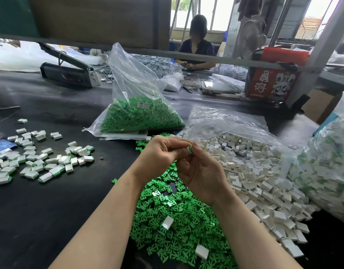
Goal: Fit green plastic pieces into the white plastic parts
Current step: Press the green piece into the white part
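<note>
My left hand (163, 152) and my right hand (200, 171) meet above the dark table, fingertips pinched together. Between them sits a small white plastic part (187, 150) with a green piece (190, 149) at its end. Which fingers hold which piece is partly hidden. Below my hands lies a heap of loose green pieces (177, 226) with a few white parts on top. To the right spreads a heap of loose white parts (260, 171). On the left lie several assembled white parts with green ends (37, 162).
A clear bag of green pieces (140, 113) stands behind my hands. A clear bag (225, 121) opens over the white heap, and another filled bag (326, 171) sits far right. A heat sealer (68, 72), a red carton (272, 78) and a seated person (196, 45) are beyond.
</note>
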The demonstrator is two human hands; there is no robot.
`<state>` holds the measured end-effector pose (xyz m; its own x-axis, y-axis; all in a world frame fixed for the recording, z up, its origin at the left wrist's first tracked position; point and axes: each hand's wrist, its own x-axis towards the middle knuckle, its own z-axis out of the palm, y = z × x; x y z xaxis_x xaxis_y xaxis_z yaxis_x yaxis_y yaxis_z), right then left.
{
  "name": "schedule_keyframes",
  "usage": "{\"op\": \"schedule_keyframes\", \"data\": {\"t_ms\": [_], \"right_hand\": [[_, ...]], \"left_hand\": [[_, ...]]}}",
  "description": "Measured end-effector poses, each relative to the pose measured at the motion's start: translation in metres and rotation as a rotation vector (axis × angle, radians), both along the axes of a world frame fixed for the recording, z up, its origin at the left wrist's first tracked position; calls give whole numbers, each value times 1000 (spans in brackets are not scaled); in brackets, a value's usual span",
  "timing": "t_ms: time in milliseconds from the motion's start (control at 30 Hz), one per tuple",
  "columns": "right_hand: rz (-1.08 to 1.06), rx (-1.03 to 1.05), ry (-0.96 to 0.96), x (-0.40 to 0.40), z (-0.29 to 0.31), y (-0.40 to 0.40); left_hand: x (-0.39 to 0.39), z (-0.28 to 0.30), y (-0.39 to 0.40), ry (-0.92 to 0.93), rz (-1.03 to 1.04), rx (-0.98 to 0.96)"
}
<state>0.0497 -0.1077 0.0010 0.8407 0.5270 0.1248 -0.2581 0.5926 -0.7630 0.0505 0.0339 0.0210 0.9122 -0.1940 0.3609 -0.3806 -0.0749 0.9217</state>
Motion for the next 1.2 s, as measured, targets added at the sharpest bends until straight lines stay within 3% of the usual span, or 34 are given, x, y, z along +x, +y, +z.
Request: {"op": "schedule_keyframes", "data": {"t_ms": [133,467,833,1000,1200], "right_hand": [[-65,-43,-5,-1,-2,5],[35,-59,-13,-2,6,4],[1,-103,-74,6,5,-2],[-111,-159,-113,12,0,-11],[-115,-134,-145,14,1,-14]], "left_hand": [[0,-1,-1,-19,2,47],[-1,0,3,67,-19,-100],[-1,1,-2,93,-37,-107],[2,3,-6,48,74,-13],[0,3,-11,11,137,-40]]}}
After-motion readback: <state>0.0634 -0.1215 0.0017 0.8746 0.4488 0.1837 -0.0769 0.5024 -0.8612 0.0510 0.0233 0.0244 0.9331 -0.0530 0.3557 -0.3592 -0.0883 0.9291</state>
